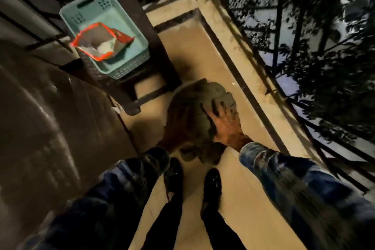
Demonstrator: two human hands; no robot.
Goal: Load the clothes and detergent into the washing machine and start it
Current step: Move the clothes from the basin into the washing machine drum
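Note:
A bundle of olive-green clothes [194, 107] is held above the floor between my two hands. My right hand [225, 124] lies on the bundle's right side with its fingers spread flat over the cloth. My left hand [172, 130] is against the bundle's left side, dark and blurred, so its fingers cannot be made out. The washing machine [50, 119] is the big dark body at the left. An open red-edged detergent bag [97, 42] with white powder inside lies in a light blue basket [140, 40].
The basket stands on a dark stool [156, 63] beside the machine. A narrow beige floor [203, 50] runs ahead, bounded on the right by a low ledge and a dark metal railing [280, 32]. My two black shoes [211, 186] stand below the bundle.

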